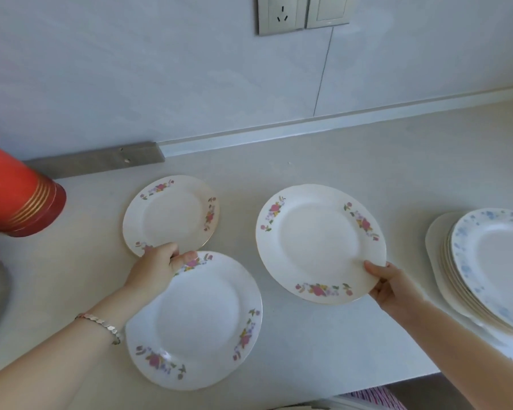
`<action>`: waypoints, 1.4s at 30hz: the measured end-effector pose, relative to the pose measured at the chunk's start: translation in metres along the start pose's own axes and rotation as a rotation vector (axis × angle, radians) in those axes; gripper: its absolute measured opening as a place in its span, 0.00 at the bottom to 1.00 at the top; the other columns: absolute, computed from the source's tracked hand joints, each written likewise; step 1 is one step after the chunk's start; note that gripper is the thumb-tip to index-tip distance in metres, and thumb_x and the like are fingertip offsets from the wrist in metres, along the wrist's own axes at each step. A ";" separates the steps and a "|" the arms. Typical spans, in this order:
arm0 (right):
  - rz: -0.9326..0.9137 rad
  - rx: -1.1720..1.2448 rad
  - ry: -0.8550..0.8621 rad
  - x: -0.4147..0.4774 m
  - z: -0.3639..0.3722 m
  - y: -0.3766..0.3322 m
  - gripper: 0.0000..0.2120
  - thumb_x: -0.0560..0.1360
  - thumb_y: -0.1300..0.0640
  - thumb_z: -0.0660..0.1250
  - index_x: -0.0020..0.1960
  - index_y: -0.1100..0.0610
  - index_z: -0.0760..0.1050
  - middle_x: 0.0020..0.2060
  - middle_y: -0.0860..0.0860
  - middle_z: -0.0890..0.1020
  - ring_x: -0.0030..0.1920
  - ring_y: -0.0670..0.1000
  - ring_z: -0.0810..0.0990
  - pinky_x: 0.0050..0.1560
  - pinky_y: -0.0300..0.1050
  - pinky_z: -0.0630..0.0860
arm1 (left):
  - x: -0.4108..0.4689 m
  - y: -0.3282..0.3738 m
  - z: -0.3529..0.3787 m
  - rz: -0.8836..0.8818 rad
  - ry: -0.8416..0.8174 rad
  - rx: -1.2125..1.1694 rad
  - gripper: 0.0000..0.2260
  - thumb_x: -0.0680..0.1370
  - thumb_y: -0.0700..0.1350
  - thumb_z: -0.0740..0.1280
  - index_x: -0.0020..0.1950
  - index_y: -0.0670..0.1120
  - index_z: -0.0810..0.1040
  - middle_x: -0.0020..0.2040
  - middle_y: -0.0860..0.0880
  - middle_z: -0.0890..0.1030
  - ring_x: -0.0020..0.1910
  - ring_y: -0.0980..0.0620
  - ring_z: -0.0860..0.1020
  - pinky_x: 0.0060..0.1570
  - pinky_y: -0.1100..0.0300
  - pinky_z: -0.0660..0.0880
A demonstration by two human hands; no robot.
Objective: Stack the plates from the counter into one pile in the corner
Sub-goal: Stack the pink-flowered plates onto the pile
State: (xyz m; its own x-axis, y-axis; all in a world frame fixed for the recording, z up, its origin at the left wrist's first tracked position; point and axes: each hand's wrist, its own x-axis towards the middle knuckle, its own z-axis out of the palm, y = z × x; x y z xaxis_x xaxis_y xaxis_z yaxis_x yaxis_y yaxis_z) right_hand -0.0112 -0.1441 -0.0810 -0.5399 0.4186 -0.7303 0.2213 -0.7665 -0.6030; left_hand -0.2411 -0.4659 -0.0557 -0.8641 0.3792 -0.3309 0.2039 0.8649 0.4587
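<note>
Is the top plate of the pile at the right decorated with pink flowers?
No, the top plate of the pile carries a blue flower pattern; pink flowers are only on the other three plates.

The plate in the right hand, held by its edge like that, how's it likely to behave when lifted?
The plate looks like rigid glazed ceramic, so probably stiff and breakable if dropped. The right hand pinches only its near rim, so it may sag away from the grip. The glossy surface could be slippery.

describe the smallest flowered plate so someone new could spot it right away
Start at the red flask on the counter's left. Just right of it, nearest the wall, lies the small plate, its near rim under the left hand. It is smaller than the other two pink-flowered plates.
</note>
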 end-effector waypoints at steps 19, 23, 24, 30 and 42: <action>-0.243 0.007 0.498 -0.050 -0.220 -0.150 0.01 0.73 0.63 0.65 0.44 0.59 0.74 0.37 0.52 0.80 0.40 0.54 0.77 0.38 0.50 0.76 | -0.005 0.260 0.103 -0.316 0.516 -0.642 0.20 0.82 0.47 0.52 0.55 0.32 0.76 0.58 0.33 0.78 0.56 0.37 0.76 0.52 0.53 0.69; -0.222 -0.029 0.535 -0.044 -0.256 -0.152 0.01 0.73 0.65 0.65 0.43 0.61 0.75 0.25 0.51 0.82 0.36 0.54 0.75 0.24 0.38 0.78 | -0.008 0.307 0.120 -0.342 0.608 -0.717 0.17 0.82 0.48 0.52 0.49 0.37 0.75 0.57 0.34 0.78 0.56 0.38 0.77 0.49 0.54 0.69; -0.215 -0.045 0.533 -0.043 -0.261 -0.152 0.02 0.73 0.65 0.65 0.42 0.60 0.75 0.26 0.53 0.82 0.36 0.54 0.75 0.22 0.36 0.77 | -0.009 0.317 0.124 -0.340 0.619 -0.728 0.18 0.82 0.48 0.52 0.50 0.37 0.75 0.58 0.35 0.79 0.56 0.39 0.77 0.49 0.54 0.70; -0.202 -0.131 0.503 -0.036 -0.276 -0.156 0.04 0.75 0.65 0.63 0.42 0.61 0.76 0.36 0.56 0.77 0.35 0.54 0.74 0.26 0.36 0.78 | -0.011 0.356 0.145 -0.332 0.572 -0.808 0.19 0.82 0.49 0.53 0.32 0.47 0.67 0.37 0.49 0.75 0.44 0.49 0.73 0.41 0.61 0.65; -0.302 -0.910 0.795 -0.036 -0.267 -0.134 0.23 0.75 0.44 0.62 0.62 0.58 0.68 0.39 0.55 0.80 0.36 0.54 0.74 0.28 0.41 0.62 | -0.023 0.386 0.161 -0.220 0.461 -0.748 0.19 0.82 0.48 0.54 0.32 0.42 0.65 0.41 0.45 0.74 0.42 0.49 0.71 0.39 0.62 0.63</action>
State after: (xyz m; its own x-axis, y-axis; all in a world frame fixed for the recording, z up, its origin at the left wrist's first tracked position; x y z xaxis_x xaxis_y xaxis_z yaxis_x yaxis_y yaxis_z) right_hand 0.1961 0.0732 -0.0597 -0.0960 0.9411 -0.3243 0.8274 -0.1057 -0.5516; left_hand -0.0684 -0.0876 -0.0032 -0.9796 -0.0781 -0.1851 -0.2008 0.4013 0.8936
